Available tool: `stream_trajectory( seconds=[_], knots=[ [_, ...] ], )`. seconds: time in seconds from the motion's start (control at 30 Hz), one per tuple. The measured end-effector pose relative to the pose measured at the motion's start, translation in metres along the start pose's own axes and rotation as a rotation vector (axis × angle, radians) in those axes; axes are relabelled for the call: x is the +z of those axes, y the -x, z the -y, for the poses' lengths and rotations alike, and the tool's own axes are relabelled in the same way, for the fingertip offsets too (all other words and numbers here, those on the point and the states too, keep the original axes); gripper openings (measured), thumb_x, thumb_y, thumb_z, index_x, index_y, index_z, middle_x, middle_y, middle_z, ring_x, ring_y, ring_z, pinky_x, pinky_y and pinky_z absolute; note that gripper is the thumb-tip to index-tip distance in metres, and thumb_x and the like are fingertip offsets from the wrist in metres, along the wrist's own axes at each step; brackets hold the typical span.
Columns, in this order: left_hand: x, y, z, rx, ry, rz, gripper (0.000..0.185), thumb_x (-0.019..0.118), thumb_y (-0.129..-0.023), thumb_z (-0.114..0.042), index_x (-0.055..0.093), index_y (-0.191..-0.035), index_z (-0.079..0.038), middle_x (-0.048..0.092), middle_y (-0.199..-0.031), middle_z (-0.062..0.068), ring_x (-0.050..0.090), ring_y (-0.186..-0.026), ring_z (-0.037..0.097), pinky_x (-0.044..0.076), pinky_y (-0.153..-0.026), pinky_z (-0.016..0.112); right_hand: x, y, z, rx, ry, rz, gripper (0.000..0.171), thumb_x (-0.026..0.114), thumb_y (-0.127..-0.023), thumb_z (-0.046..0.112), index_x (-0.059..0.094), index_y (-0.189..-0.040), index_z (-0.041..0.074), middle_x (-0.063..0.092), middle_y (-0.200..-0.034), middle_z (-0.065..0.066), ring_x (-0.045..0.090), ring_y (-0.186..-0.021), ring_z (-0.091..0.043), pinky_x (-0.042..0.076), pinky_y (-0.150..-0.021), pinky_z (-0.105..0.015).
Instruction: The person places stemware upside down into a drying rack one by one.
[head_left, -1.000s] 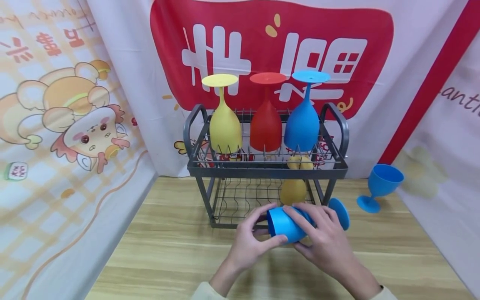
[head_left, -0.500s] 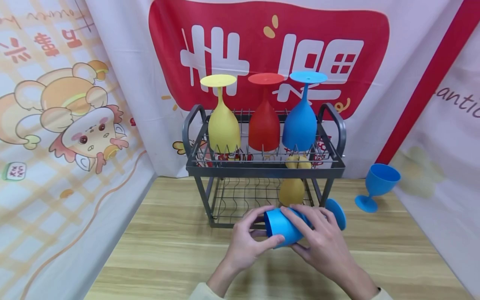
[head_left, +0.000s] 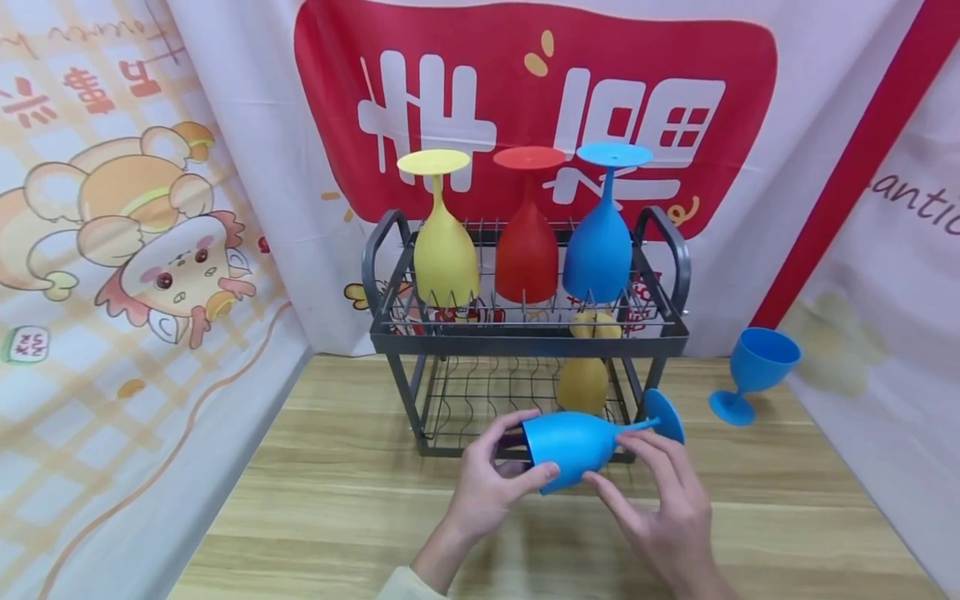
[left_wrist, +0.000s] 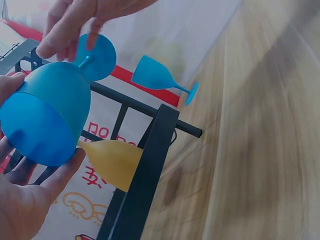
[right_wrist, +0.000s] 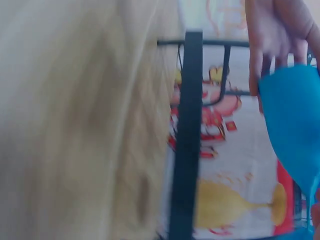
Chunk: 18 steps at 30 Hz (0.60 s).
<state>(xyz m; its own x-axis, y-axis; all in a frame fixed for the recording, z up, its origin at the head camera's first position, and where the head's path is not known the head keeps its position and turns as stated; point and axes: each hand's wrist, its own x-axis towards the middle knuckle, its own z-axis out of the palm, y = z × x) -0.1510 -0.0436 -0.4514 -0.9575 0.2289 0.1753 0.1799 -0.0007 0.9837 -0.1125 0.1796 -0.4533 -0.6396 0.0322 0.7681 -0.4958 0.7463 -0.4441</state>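
Observation:
A blue goblet (head_left: 573, 440) lies on its side in the air just in front of the rack's lower tier, mouth to the left. My left hand (head_left: 501, 471) grips the bowl near its rim, thumb below and fingers behind; the left wrist view shows this bowl (left_wrist: 50, 115) in the left hand (left_wrist: 25, 205). My right hand (head_left: 656, 487) holds the goblet from below and the right, thumb under the bowl and fingers curled about the stem by the foot (head_left: 663, 415). In the left wrist view the right hand's fingers (left_wrist: 70, 27) close round the stem.
A dark wire two-tier rack (head_left: 525, 342) stands on the wooden table (head_left: 337, 500). Yellow (head_left: 444, 250), red (head_left: 527, 250) and blue (head_left: 597, 250) goblets stand upside down on top; a yellow goblet (head_left: 583, 382) sits below. Another blue goblet (head_left: 753, 367) stands right. Printed cloth walls surround.
My right hand has slid off the top of the bowl toward the stem, uncovering the bowl. The goblet has shifted slightly left and up; the left hand keeps its grip.

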Motion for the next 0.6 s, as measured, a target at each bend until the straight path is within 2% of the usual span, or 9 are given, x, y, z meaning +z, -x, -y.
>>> stream_trajectory(
  seconds=[0.1,0.17,0.23,0.3,0.4,0.47,0.53,0.6],
  knots=[
    [0.003,-0.001,0.005,0.003,0.051,0.003,0.061,0.086,-0.087,-0.023,0.062,-0.143,-0.026,0.059,-0.144,0.014,0.06,-0.128,0.033,0.06,-0.103,0.053,0.006,0.009,0.009,0.231,-0.068,-0.038,0.048,0.091,-0.085,0.031,0.072,-0.122,0.006,0.073,-0.12,-0.007,0.063,-0.109,-0.007,0.045,-0.095,-0.001],
    [0.004,0.0,0.006,0.014,0.08,0.009,0.061,0.086,-0.088,-0.021,0.061,-0.144,-0.023,0.059,-0.144,0.016,0.06,-0.127,0.032,0.059,-0.104,0.055,0.01,0.013,0.017,0.43,-0.143,-0.012,0.049,0.091,-0.085,0.02,0.069,-0.127,0.01,0.073,-0.123,-0.001,0.062,-0.109,0.001,0.049,-0.089,-0.004],
    [0.005,0.0,0.007,0.031,0.107,0.013,0.062,0.085,-0.088,-0.02,0.06,-0.145,-0.019,0.058,-0.144,0.018,0.06,-0.126,0.031,0.059,-0.105,0.054,0.012,0.014,0.022,0.625,-0.254,0.046,0.051,0.086,-0.091,0.025,0.063,-0.135,0.014,0.069,-0.13,0.002,0.062,-0.113,0.002,0.051,-0.09,-0.007],
    [0.006,0.0,0.007,0.046,0.118,0.012,0.062,0.084,-0.088,-0.019,0.059,-0.145,-0.017,0.057,-0.143,0.018,0.06,-0.124,0.029,0.06,-0.104,0.05,0.014,0.013,0.025,0.78,-0.389,0.105,0.057,0.081,-0.094,0.032,0.056,-0.142,0.016,0.064,-0.137,0.003,0.062,-0.119,-0.003,0.053,-0.094,-0.009],
    [0.007,0.001,0.008,0.056,0.133,0.021,0.064,0.084,-0.087,-0.016,0.059,-0.145,-0.014,0.057,-0.143,0.017,0.06,-0.122,0.027,0.061,-0.102,0.043,0.015,0.01,0.023,0.936,-0.586,0.181,0.07,0.079,-0.096,0.038,0.046,-0.153,0.014,0.056,-0.149,-0.007,0.059,-0.135,-0.018,0.055,-0.1,-0.012],
    [0.008,0.003,0.009,0.053,0.148,0.046,0.065,0.084,-0.086,-0.015,0.058,-0.145,-0.011,0.057,-0.144,0.017,0.06,-0.123,0.026,0.062,-0.101,0.039,0.015,0.009,0.019,1.003,-0.692,0.22,0.081,0.076,-0.098,0.04,0.037,-0.161,0.01,0.049,-0.16,-0.015,0.053,-0.146,-0.028,0.055,-0.105,-0.018],
    [0.01,0.004,0.011,0.038,0.167,0.079,0.066,0.084,-0.086,-0.014,0.056,-0.146,-0.01,0.055,-0.147,0.016,0.059,-0.125,0.025,0.061,-0.102,0.037,0.015,0.01,0.016,1.06,-0.785,0.244,0.089,0.072,-0.1,0.044,0.026,-0.167,0.007,0.039,-0.167,-0.021,0.046,-0.153,-0.033,0.053,-0.108,-0.023],
    [0.012,0.006,0.013,0.023,0.181,0.103,0.067,0.084,-0.087,-0.013,0.055,-0.147,-0.009,0.053,-0.15,0.015,0.059,-0.127,0.025,0.061,-0.104,0.037,0.016,0.012,0.013,1.1,-0.865,0.257,0.092,0.067,-0.103,0.045,0.017,-0.169,0.005,0.03,-0.172,-0.022,0.044,-0.154,-0.031,0.052,-0.11,-0.025]
  ],
)
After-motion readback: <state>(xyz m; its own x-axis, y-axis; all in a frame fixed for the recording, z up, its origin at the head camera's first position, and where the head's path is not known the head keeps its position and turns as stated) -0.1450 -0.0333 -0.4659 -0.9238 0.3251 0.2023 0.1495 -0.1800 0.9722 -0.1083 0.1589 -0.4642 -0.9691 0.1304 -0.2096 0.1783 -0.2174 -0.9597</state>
